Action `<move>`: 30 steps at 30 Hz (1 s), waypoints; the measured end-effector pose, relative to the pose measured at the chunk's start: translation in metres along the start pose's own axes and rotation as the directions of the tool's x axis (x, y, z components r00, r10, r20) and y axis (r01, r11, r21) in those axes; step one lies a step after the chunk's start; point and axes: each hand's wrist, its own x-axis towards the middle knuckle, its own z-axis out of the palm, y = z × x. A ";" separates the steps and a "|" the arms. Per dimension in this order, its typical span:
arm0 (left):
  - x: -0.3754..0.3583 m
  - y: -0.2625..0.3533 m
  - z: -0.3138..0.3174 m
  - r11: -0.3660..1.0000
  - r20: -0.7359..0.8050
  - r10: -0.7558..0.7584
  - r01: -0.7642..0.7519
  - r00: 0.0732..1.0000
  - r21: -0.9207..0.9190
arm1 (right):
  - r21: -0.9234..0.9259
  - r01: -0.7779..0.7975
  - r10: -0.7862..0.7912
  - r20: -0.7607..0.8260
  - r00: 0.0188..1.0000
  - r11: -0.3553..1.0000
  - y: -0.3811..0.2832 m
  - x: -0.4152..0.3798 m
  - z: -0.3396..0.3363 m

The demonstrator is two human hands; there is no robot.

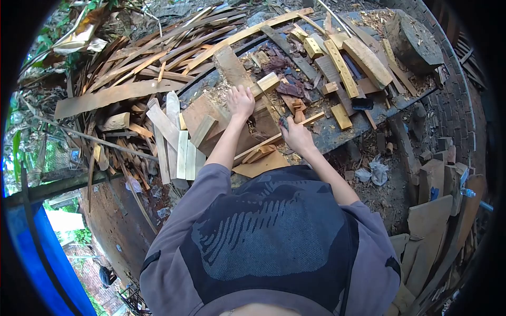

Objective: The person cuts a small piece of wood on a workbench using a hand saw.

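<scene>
My left hand [241, 101] lies with its fingers apart at the left end of a pale wooden block [268, 83], over a brown board [262, 124]. To its right, my right hand [297, 135] is closed around the dark handle of a thin-bladed tool [274, 108], which looks like a saw. Its narrow blade slants up and left toward the block. Just beyond my right hand stands a small carved reddish wooden piece [299, 111]. My left palm hides part of what lies under it.
Long wood strips [158, 52] are heaped at the upper left. Yellow blocks [341, 117], a drilled bar [341, 68] and a dark object [362, 104] lie on the right of the table. A log stump [414, 42] stands at the far right corner.
</scene>
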 end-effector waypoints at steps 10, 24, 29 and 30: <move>0.000 0.005 -0.013 0.990 0.060 0.110 -0.104 0.992 -0.090 | -0.057 -0.078 0.077 -0.020 0.997 0.995 -0.015 0.025 0.011; 0.008 -0.028 -0.008 0.888 0.115 0.450 -0.431 0.886 -0.158 | -0.198 -0.042 0.042 -0.003 0.999 0.979 -0.018 0.064 -0.009; 0.005 -0.014 -0.017 0.947 0.184 0.322 -0.316 0.929 -0.059 | -0.236 0.034 -0.030 0.019 0.999 0.971 -0.016 0.055 0.003; 0.001 -0.009 -0.016 0.973 0.186 0.230 -0.226 0.955 -0.043 | -0.175 0.013 -0.013 0.002 1.000 0.984 -0.017 0.052 0.010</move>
